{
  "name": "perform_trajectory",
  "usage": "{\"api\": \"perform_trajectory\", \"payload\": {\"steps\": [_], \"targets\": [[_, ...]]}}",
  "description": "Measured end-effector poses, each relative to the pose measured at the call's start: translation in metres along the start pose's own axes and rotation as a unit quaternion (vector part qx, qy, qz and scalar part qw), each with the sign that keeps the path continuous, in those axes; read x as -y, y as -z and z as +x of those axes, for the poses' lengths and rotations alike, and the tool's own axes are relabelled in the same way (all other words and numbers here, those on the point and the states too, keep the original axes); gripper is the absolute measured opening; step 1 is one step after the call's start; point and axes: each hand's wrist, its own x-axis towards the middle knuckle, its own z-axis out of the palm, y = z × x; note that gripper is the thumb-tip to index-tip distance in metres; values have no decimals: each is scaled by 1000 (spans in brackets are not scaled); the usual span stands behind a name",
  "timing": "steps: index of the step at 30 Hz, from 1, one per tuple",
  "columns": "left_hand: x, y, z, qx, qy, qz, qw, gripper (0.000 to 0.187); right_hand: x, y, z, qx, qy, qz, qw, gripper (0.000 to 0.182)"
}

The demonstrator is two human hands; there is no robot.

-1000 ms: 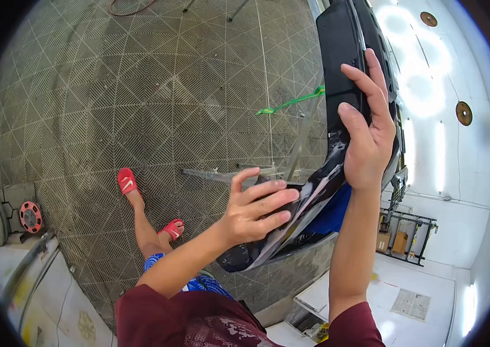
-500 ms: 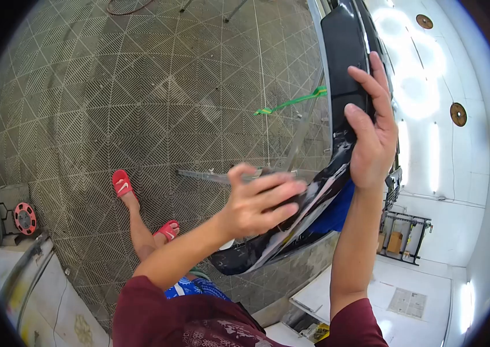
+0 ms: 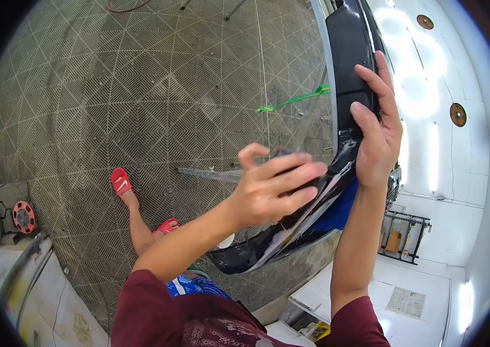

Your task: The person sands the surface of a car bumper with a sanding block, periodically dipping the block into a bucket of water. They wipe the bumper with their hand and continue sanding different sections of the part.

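- Head view: long black panel (image 3: 346,49) runs from the top edge, right of centre, and bends toward the lower middle, whitish scuffs along its lower part.
- Both hands are apart from each other.
- The right hand (image 3: 378,130) lies against the panel just above the bend, fingers spread along it and thumb set apart.
- The left hand (image 3: 274,194), blurred, grips a dark pad (image 3: 282,152) mostly hidden under its fingers, beside the bend; whether the pad touches the panel I cannot tell.
- A green strap (image 3: 298,103) hangs off the panel's left side, near a metal stand (image 3: 207,174).
- Red sandals (image 3: 121,181) rest on the patterned floor (image 3: 112,87).
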Motion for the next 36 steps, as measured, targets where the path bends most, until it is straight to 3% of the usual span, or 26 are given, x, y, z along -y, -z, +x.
{"api": "perform_trajectory", "payload": {"steps": [3,7,9,11,16,20,25,29,32,34,36], "targets": [[-11,-3,-23,-45,1,-4,999,21,1,-1,2,-3,12,-32,999,47],[7,1,12,-9,-16,2,1000,20,2,-2,2,-1,-12,12,1000,47],[7,-4,-10,-7,-27,12,1000,20,1,-1,1,-6,-19,32,999,47],[-8,-3,-45,-22,10,0,1000,24,-2,0,2,-3,26,-48,998,46],[3,-3,0,-17,-2,10,1000,17,1,-3,1,-6,-15,7,1000,46],[-34,-7,-53,-38,73,18,996,20,-2,-2,2,-4,19,-36,999,46],[-8,-4,-12,-21,25,20,999,19,-2,-3,-2,-6,-9,9,1000,46],[-37,-3,-61,-20,91,12,996,21,2,-4,2,-2,8,-34,999,47],[-12,-2,-17,-21,42,13,999,22,0,-5,1,-7,-2,-15,1000,47],[-16,-2,-22,-13,53,8,998,21,2,-4,-1,-11,-30,30,999,46],[-36,-2,-37,-22,101,1,995,21,-1,-2,0,-7,-1,-11,1000,46]]}}
